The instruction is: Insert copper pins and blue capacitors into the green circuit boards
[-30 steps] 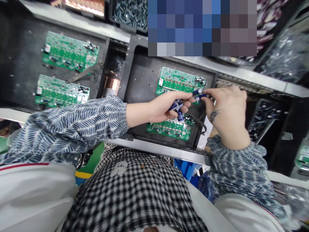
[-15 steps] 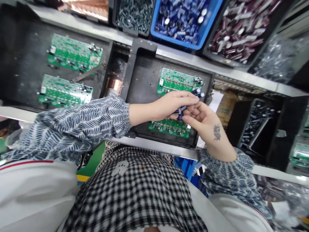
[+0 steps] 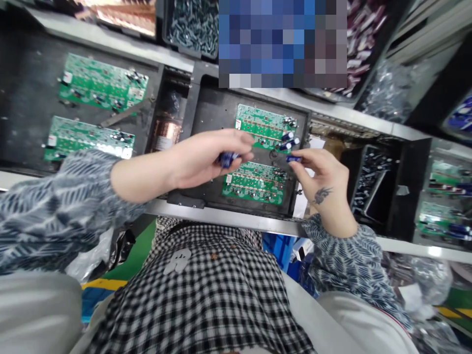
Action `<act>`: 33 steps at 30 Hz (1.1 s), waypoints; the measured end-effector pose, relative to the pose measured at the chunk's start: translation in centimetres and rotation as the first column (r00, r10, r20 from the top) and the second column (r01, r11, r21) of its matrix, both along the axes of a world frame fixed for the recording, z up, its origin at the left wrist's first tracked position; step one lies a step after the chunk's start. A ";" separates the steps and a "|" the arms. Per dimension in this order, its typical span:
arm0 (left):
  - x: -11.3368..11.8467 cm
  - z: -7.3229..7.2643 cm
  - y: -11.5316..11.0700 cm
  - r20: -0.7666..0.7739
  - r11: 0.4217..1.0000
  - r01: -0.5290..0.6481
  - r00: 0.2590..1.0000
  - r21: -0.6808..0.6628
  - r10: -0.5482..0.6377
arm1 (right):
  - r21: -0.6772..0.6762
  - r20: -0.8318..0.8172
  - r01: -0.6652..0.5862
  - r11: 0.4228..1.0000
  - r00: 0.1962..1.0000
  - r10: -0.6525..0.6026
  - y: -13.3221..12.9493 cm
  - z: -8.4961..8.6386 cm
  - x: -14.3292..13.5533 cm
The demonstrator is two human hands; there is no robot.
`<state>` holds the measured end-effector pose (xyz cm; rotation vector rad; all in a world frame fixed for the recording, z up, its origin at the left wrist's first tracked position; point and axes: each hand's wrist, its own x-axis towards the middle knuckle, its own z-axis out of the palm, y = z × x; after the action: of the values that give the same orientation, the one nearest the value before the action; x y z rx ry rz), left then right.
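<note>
My left hand (image 3: 210, 156) is curled around several blue capacitors (image 3: 227, 160), left of centre over the black tray. Between the thumb and fingertips of my right hand (image 3: 324, 172) is a single blue capacitor (image 3: 293, 159), held just off the lower right corner of the upper green circuit board (image 3: 254, 127). At that board's right end, blue cylindrical capacitors (image 3: 288, 141) lean together with pale ends showing. The lower circuit board (image 3: 254, 183) lies nearer to me in the same tray, its left edge close to my left fingers.
Another black tray (image 3: 22, 98) at left holds two more green boards (image 3: 105, 81). Behind the work, a bin of small dark parts (image 3: 193, 24) stands beside a pixelated patch. Maroon cylinders (image 3: 363, 39) show right of it. A metal rail (image 3: 221, 216) runs along the front.
My hands were together over the boards and have parted. The left has moved left with its capacitors, and the right now pinches one capacitor. The whole view has shifted slightly.
</note>
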<state>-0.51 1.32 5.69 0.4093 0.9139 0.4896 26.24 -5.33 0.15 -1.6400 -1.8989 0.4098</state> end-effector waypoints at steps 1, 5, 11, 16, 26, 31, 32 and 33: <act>-0.9 0.1 -0.9 -0.007 0.999 0.029 1.000 -0.033 -0.029 | 0.021 0.024 0.024 0.999 0.999 -0.025 0.2 -0.3 0.6; -2.3 -0.7 -5.3 0.096 0.951 0.110 0.992 -0.289 -0.085 | 0.025 0.198 0.096 0.995 0.975 -0.100 1.1 -1.5 2.1; 1.3 -3.7 -9.0 0.310 0.869 0.182 0.950 -0.460 -0.035 | -0.035 0.318 0.212 0.977 0.929 -0.190 2.4 -2.2 1.9; 2.4 -4.3 -8.5 0.320 0.884 0.228 0.943 -0.408 -0.095 | -0.056 0.306 0.212 0.976 0.934 -0.185 2.9 -2.6 2.3; 2.7 -4.8 -8.7 0.309 0.962 0.181 0.944 -0.203 -0.113 | -0.116 0.260 0.264 0.957 0.938 -0.227 3.4 -2.2 2.0; 3.2 -5.0 -9.0 0.258 0.942 0.095 0.966 -0.321 -0.009 | -0.120 0.324 0.246 0.962 0.925 -0.197 3.6 -1.9 1.6; 3.3 -5.0 -9.1 0.252 0.935 0.089 0.968 -0.344 0.001 | -0.111 0.354 0.240 0.964 0.916 -0.187 3.7 -1.9 1.6; 3.4 -5.0 -9.1 0.253 0.927 0.086 0.967 -0.364 0.010 | -0.103 0.384 0.230 0.968 0.907 -0.175 3.7 -1.8 1.5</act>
<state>2.87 -7.74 0.65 0.0149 0.7294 0.3116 27.70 -1.64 -1.66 -2.1152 -1.9697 0.1595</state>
